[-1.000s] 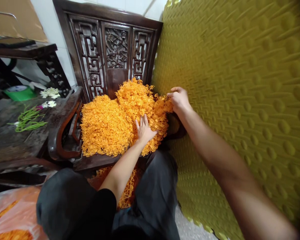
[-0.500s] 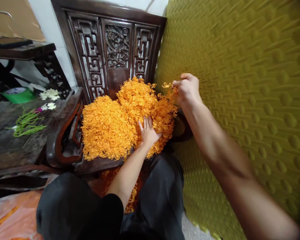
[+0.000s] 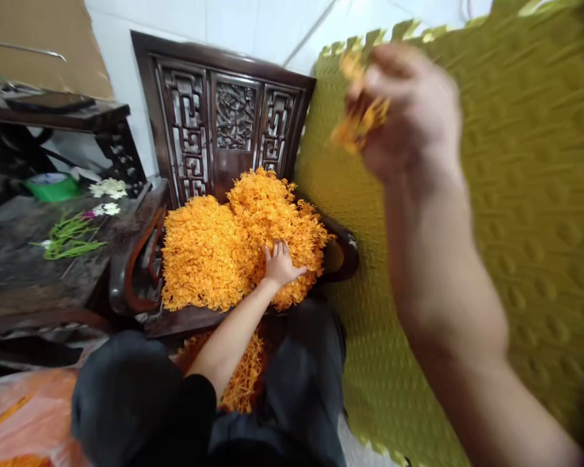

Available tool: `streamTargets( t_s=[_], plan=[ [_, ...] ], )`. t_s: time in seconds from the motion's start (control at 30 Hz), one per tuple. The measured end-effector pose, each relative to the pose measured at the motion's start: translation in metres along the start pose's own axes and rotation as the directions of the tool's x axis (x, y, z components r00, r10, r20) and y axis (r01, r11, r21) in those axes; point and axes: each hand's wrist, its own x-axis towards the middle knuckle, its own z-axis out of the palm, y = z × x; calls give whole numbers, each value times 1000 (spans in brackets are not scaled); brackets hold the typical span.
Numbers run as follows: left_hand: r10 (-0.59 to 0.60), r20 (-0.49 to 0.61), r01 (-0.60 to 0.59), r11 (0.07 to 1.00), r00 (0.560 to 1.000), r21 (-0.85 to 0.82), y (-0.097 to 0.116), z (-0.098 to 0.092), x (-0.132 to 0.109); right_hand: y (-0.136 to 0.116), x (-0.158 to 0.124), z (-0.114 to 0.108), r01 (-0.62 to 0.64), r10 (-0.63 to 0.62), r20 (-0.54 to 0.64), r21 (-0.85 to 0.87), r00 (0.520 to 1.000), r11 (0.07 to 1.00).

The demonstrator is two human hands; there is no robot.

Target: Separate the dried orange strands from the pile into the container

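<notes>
- Closest of all to the camera, the right hand [image 3: 411, 117] is raised in front of the green mat, its fingers curled shut around a small tuft of orange strands [image 3: 357, 133]; both are blurred, so the tuft's long axis cannot be told.
- From that grip, the right-hand orange heap [image 3: 267, 204] lies below and to the left, well apart, with nothing seen bridging the gap.
- Lower down, the left hand [image 3: 279, 264] rests on the near face of this heap, fingers spread and pointing away from the body, thumb out to the right; it is open and appears to grip nothing, though some fingertips are hard to make out among the strands.
- So the left hand is the nearer one: it touches the heap, while the right is clear of it.
- Just left of it, the left-hand orange heap [image 3: 199, 253] presses against its neighbour; both sit on the dark wooden chair [image 3: 233, 159], rounded, with no clear long axis.
- Beyond them rises the chair's carved back, with the green mat [image 3: 540, 194] standing along the right side.
</notes>
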Motion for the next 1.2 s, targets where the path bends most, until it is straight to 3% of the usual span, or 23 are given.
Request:
streamTargets(
  t_s=[0.07, 0.17, 0.23, 0.3, 0.33, 0.4, 0.5, 0.6, 0.67, 0.77, 0.83, 0.97, 1.1, 1.2],
  plan=[
    [47, 96, -40, 996, 994, -82, -8, -31, -15, -16, -15, 29, 20, -7, -90, 150, 996, 988],
    [73, 88, -55, 979, 993, -197, -24, -77, -44, -1, -55, 63, -113, 125, -37, 227, 991, 967],
    [63, -79, -96, 834, 995, -543, -29, -105, -65, 21, -83, 79, -193, 193, 24, 265, 981, 945],
    [-36, -177, -116, 621, 984, -775, -26, -126, -86, 40, -104, 92, -208, 208, 34, 313, 978, 927],
    [-75, -211, -138, 542, 975, -829, -24, -134, -95, 49, -111, 99, -199, 204, 20, 333, 979, 922],
    [-90, -235, -164, 481, 968, -861, -18, -142, -111, 63, -119, 111, -182, 204, -21, 365, 979, 913],
    [-99, -235, -149, 527, 967, -837, -19, -144, -124, 81, -120, 126, -182, 225, -65, 396, 972, 900],
    [-115, -232, -117, 604, 966, -789, -33, -147, -125, 95, -115, 132, -210, 257, -62, 415, 964, 885],
    [-100, -256, -119, 688, 962, -716, -46, -153, -121, 100, -109, 133, -251, 274, 3, 410, 962, 877],
    [-37, -312, -141, 837, 949, -528, -64, -167, -113, 104, -101, 133, -346, 290, 198, 376, 936, 859],
    [6, -327, -149, 897, 945, -415, -75, -174, -105, 109, -94, 135, -362, 288, 272, 280, 918, 889],
    [-2, -343, -136, 916, 939, -377, -88, -175, -89, 127, -74, 143, -220, 218, 246, -19, 944, 975],
    [-39, -371, -151, 870, 928, -469, -95, -171, -73, 139, -50, 151, -148, 181, 270, -139, 946, 979],
    [-108, -440, -160, 833, 891, -529, -108, -180, -64, 151, -40, 150, 9, 81, 297, -290, 951, 957]
  ],
)
